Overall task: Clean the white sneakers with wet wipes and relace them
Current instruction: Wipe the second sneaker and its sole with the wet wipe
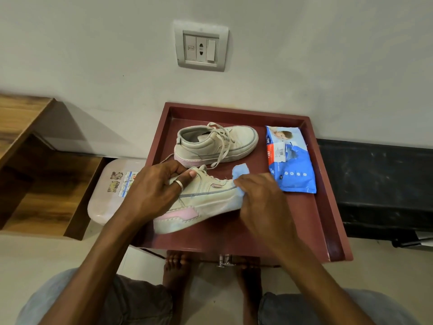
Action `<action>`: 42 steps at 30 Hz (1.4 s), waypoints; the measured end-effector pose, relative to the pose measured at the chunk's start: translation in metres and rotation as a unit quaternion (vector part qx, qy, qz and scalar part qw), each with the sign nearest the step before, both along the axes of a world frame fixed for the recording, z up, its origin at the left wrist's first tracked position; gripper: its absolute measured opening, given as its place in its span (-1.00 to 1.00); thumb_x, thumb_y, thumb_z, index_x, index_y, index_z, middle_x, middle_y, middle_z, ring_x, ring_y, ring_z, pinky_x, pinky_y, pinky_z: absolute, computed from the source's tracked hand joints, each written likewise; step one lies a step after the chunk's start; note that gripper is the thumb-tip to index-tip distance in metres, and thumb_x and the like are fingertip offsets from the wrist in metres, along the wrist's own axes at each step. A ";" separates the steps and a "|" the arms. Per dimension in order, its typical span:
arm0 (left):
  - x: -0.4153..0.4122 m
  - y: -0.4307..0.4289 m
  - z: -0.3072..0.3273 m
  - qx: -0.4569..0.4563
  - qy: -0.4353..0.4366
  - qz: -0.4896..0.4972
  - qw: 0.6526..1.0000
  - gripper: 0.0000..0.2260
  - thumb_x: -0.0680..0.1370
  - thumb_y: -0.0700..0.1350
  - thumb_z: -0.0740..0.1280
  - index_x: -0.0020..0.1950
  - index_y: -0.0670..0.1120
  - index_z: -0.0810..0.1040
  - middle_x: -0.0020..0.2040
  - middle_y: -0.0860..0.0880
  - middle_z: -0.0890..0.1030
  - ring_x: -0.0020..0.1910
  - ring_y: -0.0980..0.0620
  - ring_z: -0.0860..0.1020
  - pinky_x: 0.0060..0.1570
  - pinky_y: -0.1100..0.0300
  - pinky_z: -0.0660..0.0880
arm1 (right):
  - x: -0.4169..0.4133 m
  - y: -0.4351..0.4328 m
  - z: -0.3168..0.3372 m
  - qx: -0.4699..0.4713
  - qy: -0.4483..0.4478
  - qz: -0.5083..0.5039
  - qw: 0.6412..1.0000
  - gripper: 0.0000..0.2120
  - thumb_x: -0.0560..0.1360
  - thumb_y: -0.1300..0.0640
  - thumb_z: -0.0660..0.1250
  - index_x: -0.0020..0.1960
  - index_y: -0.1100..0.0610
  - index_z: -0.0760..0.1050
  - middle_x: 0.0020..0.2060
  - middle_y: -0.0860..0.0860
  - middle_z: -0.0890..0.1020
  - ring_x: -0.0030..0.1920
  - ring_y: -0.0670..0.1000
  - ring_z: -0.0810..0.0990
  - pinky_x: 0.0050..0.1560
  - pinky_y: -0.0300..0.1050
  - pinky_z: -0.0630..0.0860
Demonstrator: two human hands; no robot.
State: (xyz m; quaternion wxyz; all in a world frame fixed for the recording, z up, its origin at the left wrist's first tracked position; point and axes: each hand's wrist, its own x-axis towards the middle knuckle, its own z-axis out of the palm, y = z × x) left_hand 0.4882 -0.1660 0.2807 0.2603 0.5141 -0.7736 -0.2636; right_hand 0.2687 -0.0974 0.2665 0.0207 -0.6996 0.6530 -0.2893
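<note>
The left hand (155, 191) covers the heel and collar of the near sneaker (206, 202), so its opening cannot be seen. The right hand (262, 202) hides that sneaker's toe and most of the blue wipe (240, 173). The print on the wipes pack (289, 160), by the tray's (328, 219) right rim, is too small to read. The sticker on the pink stool (105, 195) is blurred. The tray hides the stool's right part and the person's feet (175, 273) in part.
</note>
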 end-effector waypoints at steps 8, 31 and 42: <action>0.000 0.000 0.000 0.008 0.000 0.000 1.000 -0.76 0.61 0.09 0.33 -0.18 0.01 0.58 -0.41 0.08 0.56 -0.35 0.14 0.52 -0.43 0.23 0.30 | -0.032 -0.013 -0.006 0.066 -0.011 -0.068 0.995 -0.71 0.42 0.41 0.30 0.04 0.18 0.67 -0.11 0.09 0.71 -0.12 0.17 0.64 -0.09 0.06 0.59; 0.001 -0.004 -0.002 0.009 0.002 0.017 1.000 -0.73 0.61 0.03 0.35 -0.25 -0.05 0.57 -0.43 0.03 0.56 -0.37 0.09 0.52 -0.43 0.19 0.32 | 0.021 0.019 0.001 -0.006 0.020 0.019 1.000 -0.72 0.39 0.40 0.28 0.02 0.23 0.64 -0.03 0.11 0.64 -0.03 0.13 0.60 -0.03 -0.04 0.57; -0.002 -0.002 0.002 0.019 -0.016 0.032 0.999 -0.71 0.59 0.02 0.39 -0.33 0.10 0.46 -0.38 0.36 0.55 -0.38 0.26 0.51 -0.44 0.32 0.22 | 0.028 0.027 0.004 0.004 0.022 0.030 0.999 -0.73 0.36 0.42 0.34 0.01 0.22 0.62 -0.06 0.09 0.63 -0.09 0.13 0.56 -0.09 -0.04 0.54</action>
